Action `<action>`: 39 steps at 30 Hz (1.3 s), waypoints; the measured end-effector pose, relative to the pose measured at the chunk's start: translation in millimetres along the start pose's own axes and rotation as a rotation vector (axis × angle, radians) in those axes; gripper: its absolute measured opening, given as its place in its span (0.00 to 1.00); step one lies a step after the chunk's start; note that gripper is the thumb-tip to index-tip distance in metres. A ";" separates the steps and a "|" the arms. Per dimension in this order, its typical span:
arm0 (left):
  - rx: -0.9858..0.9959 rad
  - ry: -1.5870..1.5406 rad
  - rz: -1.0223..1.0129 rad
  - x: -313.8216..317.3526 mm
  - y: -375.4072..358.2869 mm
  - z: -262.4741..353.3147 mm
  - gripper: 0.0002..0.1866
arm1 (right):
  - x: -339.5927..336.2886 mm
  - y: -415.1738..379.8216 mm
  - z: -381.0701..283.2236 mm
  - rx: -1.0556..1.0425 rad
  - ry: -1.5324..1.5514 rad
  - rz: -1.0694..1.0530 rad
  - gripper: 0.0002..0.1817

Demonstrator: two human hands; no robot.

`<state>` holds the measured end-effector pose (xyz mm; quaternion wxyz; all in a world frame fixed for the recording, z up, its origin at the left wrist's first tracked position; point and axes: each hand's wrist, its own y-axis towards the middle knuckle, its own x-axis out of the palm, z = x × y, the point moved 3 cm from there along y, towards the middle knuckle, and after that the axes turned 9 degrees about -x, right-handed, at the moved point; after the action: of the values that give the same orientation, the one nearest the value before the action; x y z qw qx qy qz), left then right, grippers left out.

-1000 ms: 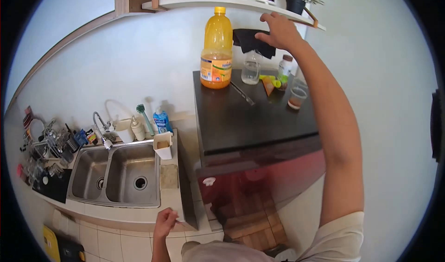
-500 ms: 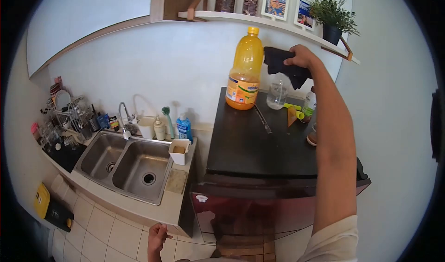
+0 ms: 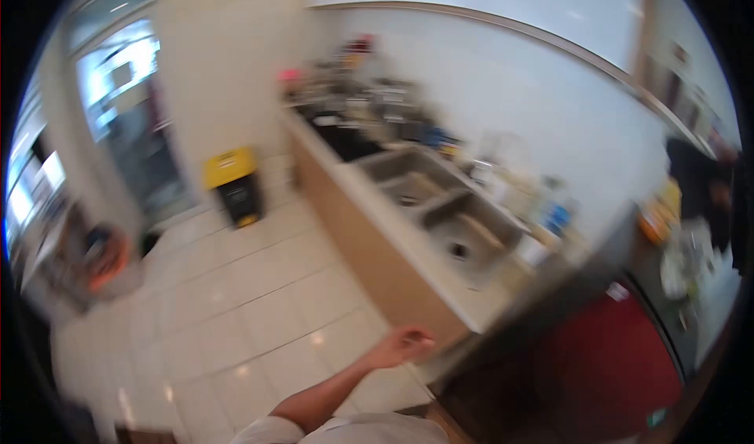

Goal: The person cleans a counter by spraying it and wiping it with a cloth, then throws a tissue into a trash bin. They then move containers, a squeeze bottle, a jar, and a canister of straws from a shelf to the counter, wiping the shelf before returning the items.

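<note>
At the right edge of the head view, my right hand (image 3: 719, 194) shows only as a blur. It grips a black cloth (image 3: 693, 175), which hangs beside the large orange-and-yellow bottle (image 3: 658, 218). The bottle stands on the dark top of a red fridge (image 3: 613, 342). Low in the middle, my left hand (image 3: 407, 345) hovers over the floor in front of the counter's end. Its fingers are curled in, with nothing seen in them.
A double-bowl sink (image 3: 483, 240) is set in the counter (image 3: 408, 259); a blurred dish rack (image 3: 377, 98) stands beyond it. On the floor is a black bin with a yellow lid (image 3: 230, 168). A glass door (image 3: 129, 102) is at the back left.
The view has swung left, bringing the door, bin and floor into sight. The fridge top and cloth have shifted to the right edge. My left arm now reaches further into view.
</note>
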<state>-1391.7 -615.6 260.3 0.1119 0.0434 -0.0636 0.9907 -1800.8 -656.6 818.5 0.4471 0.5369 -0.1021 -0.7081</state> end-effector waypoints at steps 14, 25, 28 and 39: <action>0.437 0.441 0.865 -197.0 -349.5 54.0 0.39 | 65.0 10.1 -705.2 -1.082 1.278 -0.695 0.24; 0.183 0.192 1.629 -422.4 -533.4 -20.8 0.30 | 42.5 64.0 -1099.1 -1.788 1.434 -0.211 0.40; 0.016 0.322 1.798 -465.8 -592.7 -34.6 0.34 | 22.8 87.2 -1210.4 -2.061 1.718 -0.605 0.42; -0.174 0.007 2.463 -556.9 -823.8 -99.4 0.30 | -87.7 11.8 -1611.8 -1.240 1.998 -1.594 0.33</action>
<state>-670.9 74.1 202.1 -0.8931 -0.0555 -0.1274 0.4279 -419.8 -57.8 235.6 -0.0232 0.4366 0.8990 -0.0247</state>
